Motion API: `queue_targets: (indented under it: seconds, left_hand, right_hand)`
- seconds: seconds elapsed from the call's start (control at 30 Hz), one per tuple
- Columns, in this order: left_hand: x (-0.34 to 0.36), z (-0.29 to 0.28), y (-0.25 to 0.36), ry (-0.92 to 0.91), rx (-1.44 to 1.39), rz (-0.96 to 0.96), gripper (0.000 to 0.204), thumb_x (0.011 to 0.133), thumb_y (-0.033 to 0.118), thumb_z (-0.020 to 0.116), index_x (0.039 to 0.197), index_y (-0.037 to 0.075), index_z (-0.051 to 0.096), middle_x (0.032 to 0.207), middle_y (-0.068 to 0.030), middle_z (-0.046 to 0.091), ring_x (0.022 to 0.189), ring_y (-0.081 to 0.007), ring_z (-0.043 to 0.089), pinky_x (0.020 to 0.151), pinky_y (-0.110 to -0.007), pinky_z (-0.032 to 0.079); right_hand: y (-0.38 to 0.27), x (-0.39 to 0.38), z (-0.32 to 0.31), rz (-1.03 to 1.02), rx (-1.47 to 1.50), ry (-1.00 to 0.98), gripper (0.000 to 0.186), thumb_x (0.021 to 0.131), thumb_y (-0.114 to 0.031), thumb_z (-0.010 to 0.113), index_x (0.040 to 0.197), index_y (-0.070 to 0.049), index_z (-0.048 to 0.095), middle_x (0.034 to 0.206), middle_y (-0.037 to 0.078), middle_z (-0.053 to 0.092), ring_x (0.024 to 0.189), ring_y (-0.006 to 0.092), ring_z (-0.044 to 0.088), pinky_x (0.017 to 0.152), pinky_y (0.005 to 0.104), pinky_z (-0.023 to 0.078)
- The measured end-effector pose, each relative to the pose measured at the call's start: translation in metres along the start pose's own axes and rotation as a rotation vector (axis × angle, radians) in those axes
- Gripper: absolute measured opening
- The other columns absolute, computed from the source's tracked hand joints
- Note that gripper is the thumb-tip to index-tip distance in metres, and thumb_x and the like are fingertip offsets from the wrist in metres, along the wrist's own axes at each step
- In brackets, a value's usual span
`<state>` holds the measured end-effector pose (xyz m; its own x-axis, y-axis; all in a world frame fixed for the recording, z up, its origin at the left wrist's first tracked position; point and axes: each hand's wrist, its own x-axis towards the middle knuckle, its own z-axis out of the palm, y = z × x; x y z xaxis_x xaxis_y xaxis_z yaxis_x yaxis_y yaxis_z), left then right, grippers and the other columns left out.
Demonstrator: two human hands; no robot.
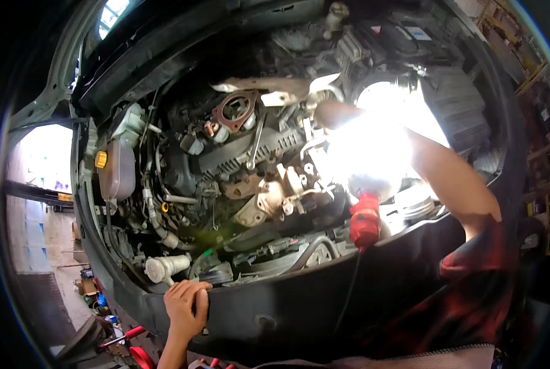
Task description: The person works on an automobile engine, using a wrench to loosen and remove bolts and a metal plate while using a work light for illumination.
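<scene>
My left hand (187,305) leans on the dark front panel (268,313) of a car, its fingers laid over the edge and its thumb apart, close to a whitish capped filler neck (164,267). On the right my other arm reaches across the engine bay. Past the glare of a work lamp with a red handle (365,222), part of my right hand (336,115) shows among the engine parts; its fingers are hidden. A wrench (257,140) lies on the engine, near a brown ring-shaped gasket (235,111). Nearer stands a rusty metal engine part (275,197).
A coolant tank (118,169) with a yellow cap sits at the left of the bay. Above the gasket is a pale metal shield (281,89). Tools with red handles (127,337) lie low on the left. Shelves (542,123) stand far right.
</scene>
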<state>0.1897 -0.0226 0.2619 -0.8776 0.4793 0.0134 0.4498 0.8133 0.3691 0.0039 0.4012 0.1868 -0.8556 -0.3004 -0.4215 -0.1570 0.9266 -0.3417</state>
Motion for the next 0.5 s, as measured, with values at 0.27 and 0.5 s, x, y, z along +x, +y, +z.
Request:
queue_targets:
  seconds: [0.27,0.5]
  left_hand:
    - [-0.007,0.000,0.002,0.033,-0.008,-0.010,0.011,0.086,0.009,0.058,0.082,0.003,0.066,0.077,-0.0107,0.066,0.069,-0.0308,0.061,0.068,-0.037,0.046]
    - [-0.004,-0.001,0.004,0.024,-0.003,-0.007,0.011,0.084,0.010,0.058,0.081,0.003,0.065,0.076,-0.0110,0.065,0.069,-0.0306,0.061,0.066,-0.037,0.045]
  right_hand:
    - [-0.012,0.005,0.025,0.061,-0.015,0.155,0.019,0.078,-0.011,0.061,0.091,0.001,0.068,0.096,0.018,0.069,0.092,0.0321,0.068,0.076,0.0412,0.054]
    - [0.015,0.030,0.016,0.150,0.208,0.292,0.023,0.085,-0.012,0.051,0.088,0.003,0.069,0.095,0.021,0.068,0.091,0.0345,0.066,0.078,0.0417,0.053]
